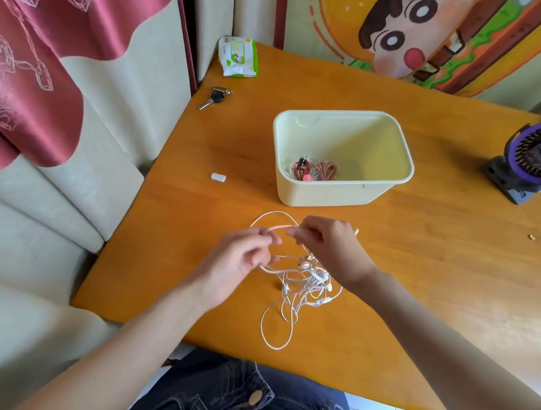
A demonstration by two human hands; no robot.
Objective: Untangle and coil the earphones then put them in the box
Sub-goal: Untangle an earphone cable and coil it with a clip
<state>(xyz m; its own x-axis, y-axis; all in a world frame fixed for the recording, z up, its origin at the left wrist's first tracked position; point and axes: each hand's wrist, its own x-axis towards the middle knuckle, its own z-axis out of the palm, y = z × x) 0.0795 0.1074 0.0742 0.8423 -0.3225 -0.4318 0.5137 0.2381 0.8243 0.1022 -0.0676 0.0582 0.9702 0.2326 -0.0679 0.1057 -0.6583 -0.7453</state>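
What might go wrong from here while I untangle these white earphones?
The left hand and right hand both pinch the cable; pulling apart may tighten the knot in the white earphones. The trailing loop lies near the table edge and might slide off. The box already holds coiled reddish earphones; the two pairs may tangle.

No readable text; print on wipes pack [238, 56] too small to read.

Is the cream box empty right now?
No, coiled reddish earphones already lie in the near left corner of the box.
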